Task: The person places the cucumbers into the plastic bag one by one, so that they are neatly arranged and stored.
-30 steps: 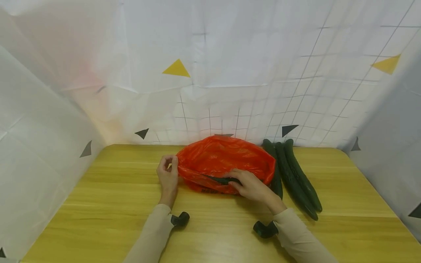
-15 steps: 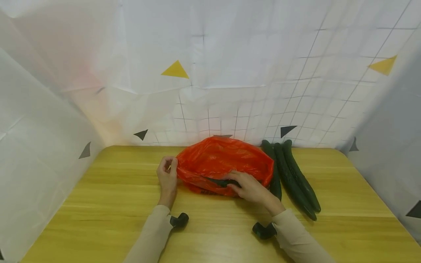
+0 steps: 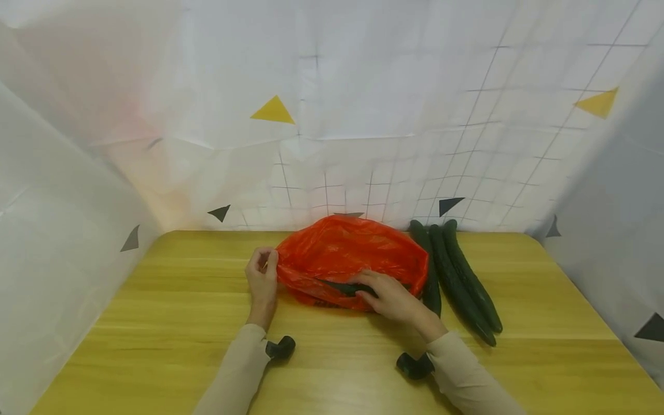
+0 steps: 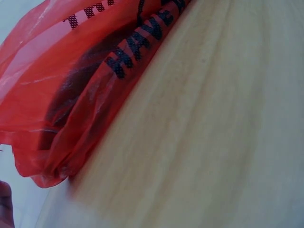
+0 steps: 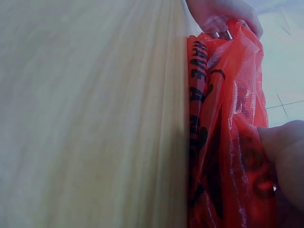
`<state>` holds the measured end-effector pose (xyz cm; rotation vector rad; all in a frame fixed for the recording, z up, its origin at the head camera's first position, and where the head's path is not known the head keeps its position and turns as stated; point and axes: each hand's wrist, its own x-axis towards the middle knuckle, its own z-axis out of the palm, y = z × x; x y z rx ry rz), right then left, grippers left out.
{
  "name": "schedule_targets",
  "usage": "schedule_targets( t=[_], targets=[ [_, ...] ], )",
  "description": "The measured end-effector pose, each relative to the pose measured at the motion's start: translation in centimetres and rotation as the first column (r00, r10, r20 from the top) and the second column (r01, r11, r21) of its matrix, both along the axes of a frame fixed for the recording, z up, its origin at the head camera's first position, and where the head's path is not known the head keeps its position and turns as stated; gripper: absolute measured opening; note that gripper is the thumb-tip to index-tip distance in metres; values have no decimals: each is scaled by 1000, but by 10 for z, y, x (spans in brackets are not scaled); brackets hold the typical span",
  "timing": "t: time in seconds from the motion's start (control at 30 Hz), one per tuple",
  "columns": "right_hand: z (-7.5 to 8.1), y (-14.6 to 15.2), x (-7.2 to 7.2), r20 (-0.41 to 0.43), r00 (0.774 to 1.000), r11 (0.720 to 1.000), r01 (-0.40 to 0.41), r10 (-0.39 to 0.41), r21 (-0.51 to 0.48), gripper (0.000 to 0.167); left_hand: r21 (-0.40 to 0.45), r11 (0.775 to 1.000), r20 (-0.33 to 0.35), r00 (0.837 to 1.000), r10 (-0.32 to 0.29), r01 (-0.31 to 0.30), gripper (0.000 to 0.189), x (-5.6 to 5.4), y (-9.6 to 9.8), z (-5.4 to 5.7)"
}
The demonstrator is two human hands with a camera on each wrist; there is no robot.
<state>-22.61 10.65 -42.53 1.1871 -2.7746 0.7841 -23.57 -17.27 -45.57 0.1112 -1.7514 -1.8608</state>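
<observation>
A red plastic bag (image 3: 358,245) with black lettering lies on the table, its mouth spread toward the head camera. At its left corner, my left hand (image 3: 263,283) pinches the rim between thumb and fingers. My right hand (image 3: 390,295) reaches into the mouth over the front edge and grips a dark green cucumber (image 3: 337,286), which lies lengthwise inside; much of it is hidden by the hand and film. Through the film of the bag (image 4: 28,109), a long dark shape shows in the left wrist view. The right wrist view has my right thumb (image 5: 290,159) against the outside of the red plastic.
Right of the bag lie three more cucumbers: one close along its side (image 3: 433,291), partly covered, and a touching pair (image 3: 461,288). The wooden table (image 3: 155,323) ends at white sheeting (image 3: 363,104) behind and at both sides. A dark wrist camera sits on each sleeve.
The whole head view has shifted slightly left. Both hands keep the same hold, and the bag and cucumbers stay practically where they were.
</observation>
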Motion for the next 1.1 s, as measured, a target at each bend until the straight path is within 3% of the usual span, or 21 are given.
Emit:
schedule_targets(
  t=[0.27,0.77,1.0,1.1],
  targets=[
    [5,2,2,-22,999,1000,24,-25,-12,26,1,1000,0,1000,-6,6,15,0,-2,0],
    [18,14,0,-48,996,989,72,-79,-129,21,-4,1000,17,1000,-18,19,18,0,-3,-2],
    [29,21,1,-43,995,979,82,-91,-186,20,-23,999,31,998,-47,47,17,13,2,19],
    [35,28,1,-53,993,974,92,-106,-209,20,-34,998,37,998,-48,49,17,15,3,23]
  ],
)
